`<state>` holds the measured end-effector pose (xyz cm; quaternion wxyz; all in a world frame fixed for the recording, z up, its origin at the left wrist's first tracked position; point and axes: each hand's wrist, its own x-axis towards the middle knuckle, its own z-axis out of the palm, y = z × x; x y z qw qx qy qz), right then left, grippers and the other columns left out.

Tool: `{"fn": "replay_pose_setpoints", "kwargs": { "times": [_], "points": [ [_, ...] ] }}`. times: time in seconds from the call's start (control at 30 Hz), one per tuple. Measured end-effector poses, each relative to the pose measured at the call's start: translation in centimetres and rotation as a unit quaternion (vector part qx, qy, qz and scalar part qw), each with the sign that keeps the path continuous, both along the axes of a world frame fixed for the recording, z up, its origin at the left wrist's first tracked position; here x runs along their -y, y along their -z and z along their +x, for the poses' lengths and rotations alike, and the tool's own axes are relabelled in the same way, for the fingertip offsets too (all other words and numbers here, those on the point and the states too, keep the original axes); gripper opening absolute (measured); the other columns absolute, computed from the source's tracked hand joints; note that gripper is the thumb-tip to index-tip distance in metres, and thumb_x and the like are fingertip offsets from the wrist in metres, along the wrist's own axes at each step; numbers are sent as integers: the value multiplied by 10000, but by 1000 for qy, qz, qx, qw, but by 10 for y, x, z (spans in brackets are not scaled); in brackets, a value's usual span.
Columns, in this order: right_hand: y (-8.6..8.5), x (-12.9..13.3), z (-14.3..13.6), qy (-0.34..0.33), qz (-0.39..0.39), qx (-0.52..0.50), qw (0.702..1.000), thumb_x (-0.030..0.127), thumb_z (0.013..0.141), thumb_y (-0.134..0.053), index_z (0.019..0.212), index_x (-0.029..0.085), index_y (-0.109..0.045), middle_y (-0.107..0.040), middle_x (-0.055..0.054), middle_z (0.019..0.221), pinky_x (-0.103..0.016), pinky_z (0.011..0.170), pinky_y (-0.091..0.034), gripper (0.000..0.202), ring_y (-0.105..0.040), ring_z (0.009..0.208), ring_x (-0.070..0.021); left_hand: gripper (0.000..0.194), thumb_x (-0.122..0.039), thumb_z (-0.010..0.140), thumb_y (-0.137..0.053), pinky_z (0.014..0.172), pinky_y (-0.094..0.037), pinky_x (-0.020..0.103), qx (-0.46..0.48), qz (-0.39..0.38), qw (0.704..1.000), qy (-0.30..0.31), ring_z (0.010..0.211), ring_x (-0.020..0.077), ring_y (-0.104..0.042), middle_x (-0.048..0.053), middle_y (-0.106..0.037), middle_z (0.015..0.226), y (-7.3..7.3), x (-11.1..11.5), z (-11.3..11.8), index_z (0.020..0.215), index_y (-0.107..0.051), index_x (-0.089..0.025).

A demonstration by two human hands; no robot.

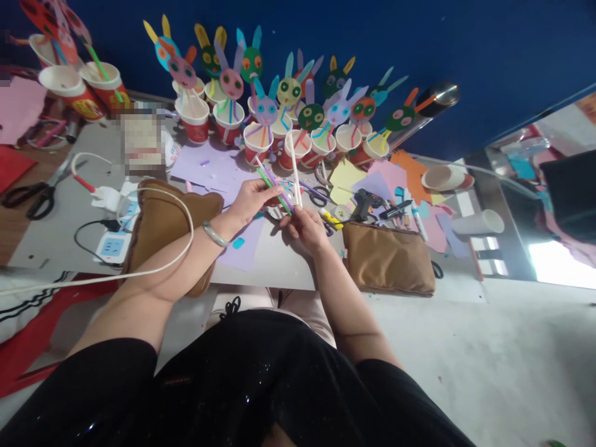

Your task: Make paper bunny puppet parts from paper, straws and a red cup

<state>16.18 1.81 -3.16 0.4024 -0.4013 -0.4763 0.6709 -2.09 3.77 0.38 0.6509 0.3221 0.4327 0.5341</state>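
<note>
My left hand (252, 198), with a silver bangle on its wrist, pinches a green drinking straw (266, 180) and a purple one side by side. Their lower ends reach to the fingers of my right hand (305, 227). Closed too, that hand holds white straws (295, 174) that point up toward the cups. Behind both hands stand several red-and-white paper cups (257, 140) in rows, each bearing a paper rabbit head (266, 112) on coloured straws. Small scissors (319, 196) lie just past my right hand.
Brown cushions (388, 259) lie at the table's front edge, another (162, 233) under my left forearm. A white cable crosses that forearm. Power strip (112, 247) and large scissors (41, 194) are left; a glue gun (365, 203), markers and paper sheets right. A blue partition (372, 37) rises behind.
</note>
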Motion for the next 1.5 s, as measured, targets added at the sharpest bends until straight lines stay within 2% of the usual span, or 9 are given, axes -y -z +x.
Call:
{"fn": "replay_pose_setpoints", "kwargs": {
  "times": [0.17,0.33,0.57,0.77,1.0,1.17,1.3,1.4,1.5],
  "points": [
    [-2,2,-1,-13,26,22,999,769,854,-715,777,183,-657,-746,-31,663,-213,366,-290,593,-423,392,-55,447,-399,530,-1049,530,-507,218,-9,24,1000,5,522,77,-606,-25,-688,604,2,0,1,731,-755,-128],
    [-6,4,-1,-31,58,49,997,756,899,-692,764,176,-699,-534,52,452,-211,390,-262,595,-365,379,-55,431,-378,527,-1035,531,-515,225,-30,41,999,15,537,89,-617,-18,-696,613,10,0,3,755,-767,-129],
    [0,3,-3,-4,74,74,995,779,867,-704,777,207,-619,-667,22,599,-220,380,-255,585,-397,388,-51,360,-359,627,-997,543,-534,229,-34,47,998,7,555,93,-635,-9,-706,647,9,-3,0,776,-756,-137],
    [-3,4,-1,-10,75,76,994,765,882,-707,769,207,-610,-608,44,543,-228,404,-262,577,-393,407,-57,431,-403,541,-1025,564,-559,223,-27,39,999,-14,565,90,-647,-17,-722,661,6,-5,-3,773,-768,-146],
    [-5,5,-5,-13,45,54,997,773,872,-709,812,208,-594,-678,23,602,-236,401,-269,580,-408,390,-55,375,-361,593,-1007,549,-553,224,-36,50,998,13,545,92,-636,-15,-705,626,8,-3,-2,759,-759,-135],
    [-4,5,-2,-7,59,71,996,778,851,-729,767,207,-617,-625,33,579,-231,390,-239,587,-385,402,-55,350,-337,598,-996,579,-568,240,-48,49,996,50,579,108,-654,-2,-728,653,12,0,2,765,-768,-131],
    [-6,6,-2,-13,57,79,995,788,866,-703,747,205,-643,-586,33,527,-232,393,-248,598,-371,404,-64,343,-332,603,-993,558,-540,234,-48,57,996,39,560,100,-629,-8,-715,638,10,0,2,749,-754,-133],
    [-8,6,-2,-26,45,78,996,800,885,-659,761,200,-665,-647,0,545,-239,396,-289,613,-399,413,-78,346,-341,615,-991,553,-534,235,-36,59,997,18,555,99,-623,-16,-710,636,8,-1,0,769,-752,-144],
    [-5,4,-2,-15,36,64,997,778,884,-665,761,195,-649,-757,-53,672,-238,391,-302,596,-418,412,-70,351,-343,632,-990,573,-552,230,-36,57,998,-2,569,97,-642,-18,-718,654,6,-3,-2,807,-757,-148]
  ]
}}
